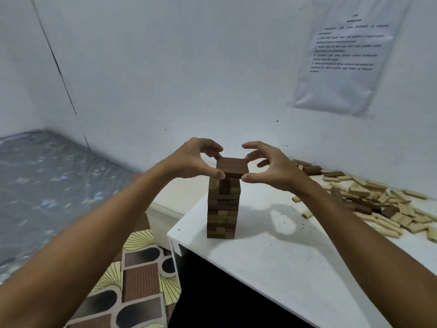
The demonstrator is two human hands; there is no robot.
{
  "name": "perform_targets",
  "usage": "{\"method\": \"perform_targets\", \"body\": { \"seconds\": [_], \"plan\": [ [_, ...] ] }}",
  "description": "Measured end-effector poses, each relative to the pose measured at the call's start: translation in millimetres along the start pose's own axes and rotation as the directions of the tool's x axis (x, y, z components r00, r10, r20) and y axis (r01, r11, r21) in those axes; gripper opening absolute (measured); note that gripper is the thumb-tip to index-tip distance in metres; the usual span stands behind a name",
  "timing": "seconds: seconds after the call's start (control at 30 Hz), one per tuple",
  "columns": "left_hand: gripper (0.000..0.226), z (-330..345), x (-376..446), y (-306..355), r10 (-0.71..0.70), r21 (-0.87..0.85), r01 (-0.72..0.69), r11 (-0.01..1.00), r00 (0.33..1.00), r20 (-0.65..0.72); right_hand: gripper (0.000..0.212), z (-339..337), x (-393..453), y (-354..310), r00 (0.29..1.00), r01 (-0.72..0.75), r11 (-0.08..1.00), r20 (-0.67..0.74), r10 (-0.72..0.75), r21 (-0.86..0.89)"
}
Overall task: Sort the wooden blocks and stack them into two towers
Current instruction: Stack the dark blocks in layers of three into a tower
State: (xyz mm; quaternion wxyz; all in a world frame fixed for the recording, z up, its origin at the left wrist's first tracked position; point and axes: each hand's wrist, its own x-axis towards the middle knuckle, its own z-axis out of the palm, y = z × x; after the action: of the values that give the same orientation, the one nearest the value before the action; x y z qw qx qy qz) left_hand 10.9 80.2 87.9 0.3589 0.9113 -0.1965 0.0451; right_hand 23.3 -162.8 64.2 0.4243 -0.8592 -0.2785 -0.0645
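One tower (223,204) of wooden blocks stands near the left corner of the white table (279,263), just below the middle of the frame, mostly dark blocks with some lighter ends showing. Your left hand (191,162) comes in from the lower left and pinches the top layer (233,167) of dark blocks on its left side, thumb at the near corner, fingers curled over the far edge. Your right hand (272,166) comes in from the lower right and mirrors it, thumb tip at the near right corner of that layer, fingertips at the far right edge; real contact on that side can't be confirmed, fingers are curled close round it. Both hands sit either side of the tower top, close but not touching each other. Right of the frame, a loose pile of blocks (378,204) lies scattered on the table along the wall, mostly pale with a few dark ones mixed in, well apart from the tower. Upper right, a printed sheet (343,55) in plastic hangs on the wall, text too blurred to read. Left of the frame, a grey patterned mattress (47,190); bottom centre, patterned floor mat (139,280).
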Motion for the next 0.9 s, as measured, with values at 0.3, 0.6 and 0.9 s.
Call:
{"method": "perform_targets", "body": {
  "seconds": [0.3,0.6,0.9],
  "plan": [
    [0.083,6,-15,-20,-0.033,-0.038,0.032,0.999,0.999,-0.026,0.072,15,8,5,0.997,-0.009,1.0,0.082,0.007,0.023],
    [0.078,12,-17,-24,-0.038,-0.057,0.036,0.998,0.999,-0.033,0.076,20,5,8,0.996,-0.018,0.999,0.089,0.015,0.034],
    [0.08,13,-18,-24,-0.044,-0.058,0.042,0.997,0.999,-0.025,0.074,23,4,12,0.994,-0.021,0.999,0.104,0.018,0.03]
  ]
}}
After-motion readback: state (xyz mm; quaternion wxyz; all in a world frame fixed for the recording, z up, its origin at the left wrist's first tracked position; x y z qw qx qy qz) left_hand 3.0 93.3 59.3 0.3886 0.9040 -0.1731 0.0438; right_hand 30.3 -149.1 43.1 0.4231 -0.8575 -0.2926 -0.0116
